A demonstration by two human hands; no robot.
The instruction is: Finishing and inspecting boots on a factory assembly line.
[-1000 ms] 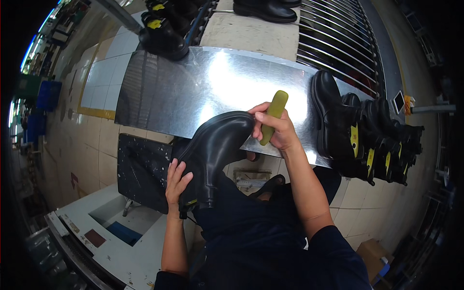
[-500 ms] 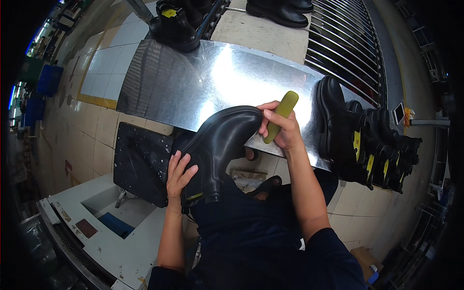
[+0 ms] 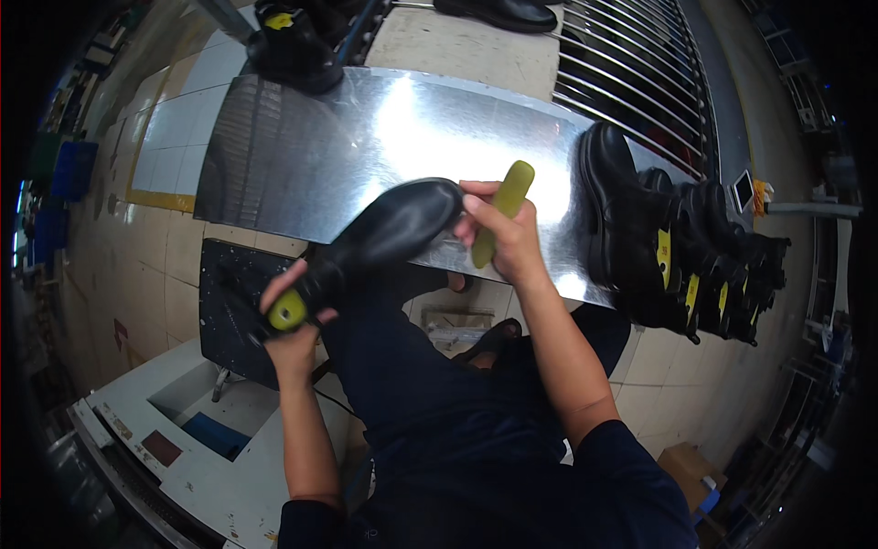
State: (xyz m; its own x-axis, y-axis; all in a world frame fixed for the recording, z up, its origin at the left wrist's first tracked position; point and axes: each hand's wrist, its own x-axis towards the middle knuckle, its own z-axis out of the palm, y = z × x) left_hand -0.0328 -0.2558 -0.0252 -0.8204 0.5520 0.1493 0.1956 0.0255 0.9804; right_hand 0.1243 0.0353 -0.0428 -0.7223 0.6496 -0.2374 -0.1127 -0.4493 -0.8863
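A black leather boot lies tilted across my lap at the near edge of the metal table, its toe pointing up and right. My left hand is closed round the boot's shaft end. There a yellow-green piece with a dark round hole shows in the opening. My right hand grips a flat olive-green bar with rounded ends, its thumb and forefinger at the boot's toe. Motion blurs the boot slightly.
The shiny metal table spans the front. Several black boots with yellow tags stand at its right end, and another boot at its far left corner. Beyond runs a roller conveyor. A speckled black board is at left.
The boot has turned over, its shaft end swinging left and up so the yellow-green piece shows. My left hand has moved left and wrapped round the shaft. My right hand shifted slightly left.
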